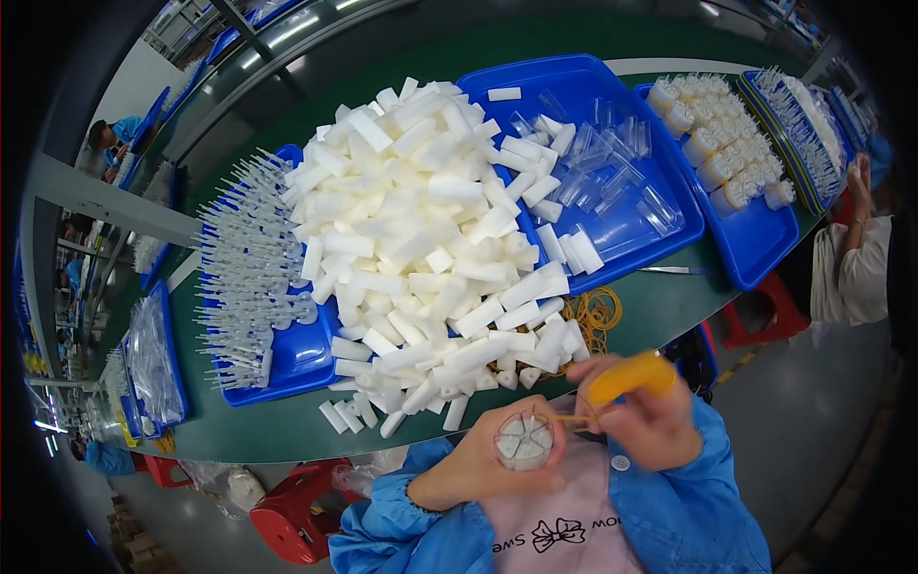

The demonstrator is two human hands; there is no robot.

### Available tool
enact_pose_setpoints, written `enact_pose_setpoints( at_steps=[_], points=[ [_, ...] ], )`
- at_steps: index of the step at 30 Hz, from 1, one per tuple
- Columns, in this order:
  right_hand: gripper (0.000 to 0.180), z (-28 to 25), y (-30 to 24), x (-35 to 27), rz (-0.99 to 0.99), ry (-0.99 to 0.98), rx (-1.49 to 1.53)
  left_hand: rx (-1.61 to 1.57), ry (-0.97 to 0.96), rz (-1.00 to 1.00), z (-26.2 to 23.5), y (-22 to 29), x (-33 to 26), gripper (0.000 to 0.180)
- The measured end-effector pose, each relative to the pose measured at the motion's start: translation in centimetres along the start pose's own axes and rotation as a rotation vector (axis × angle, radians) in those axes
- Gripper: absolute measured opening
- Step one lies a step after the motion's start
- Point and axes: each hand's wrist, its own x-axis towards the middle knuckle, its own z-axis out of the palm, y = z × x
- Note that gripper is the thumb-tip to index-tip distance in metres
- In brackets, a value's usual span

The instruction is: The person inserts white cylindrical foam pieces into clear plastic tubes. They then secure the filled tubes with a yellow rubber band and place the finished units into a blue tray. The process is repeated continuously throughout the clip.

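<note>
Here, left hand: its fingers were curled round the bundle, gripping it in front of the apron.
Bundle: it sat in the left hand, just off the table's near edge, its round end turned up and showing white wedges packed in a ring.
Right hand: it was blurred, its fingertips pinching the band, just beside the left hand.
Band: thin and yellow, it ran almost straight from the bundle to the right fingertips.
Yellow piece: it lay along the right hand's fingers, too blurred to tell its kind.
Blocks: white, they were heaped across the middle of the green table.
Spare bands: they lay tangled beside the heap, near the right hand.
3 blue trays: the left tray held white stems; the middle tray held clear tubes and some blocks; the right tray held rows of pale clusters.
Stool: red, it stood left of the person.
</note>
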Motion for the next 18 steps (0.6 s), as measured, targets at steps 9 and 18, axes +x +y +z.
enact_pose_setpoints(
  at_steps=[9, 18],
  points=[
    [0.039, 1.7, -4.1, 1.5, -0.502, -0.608, -0.684, 0.6, 0.017, 0.142, -0.1, -0.3, 1.0, 0.034],
    [0.026, 0.0, -3.5, -0.5, -0.211, -0.445, -1.141, -0.454, 0.063, 0.429, -0.3, -1.3, -2.0, 0.036]
  ],
)
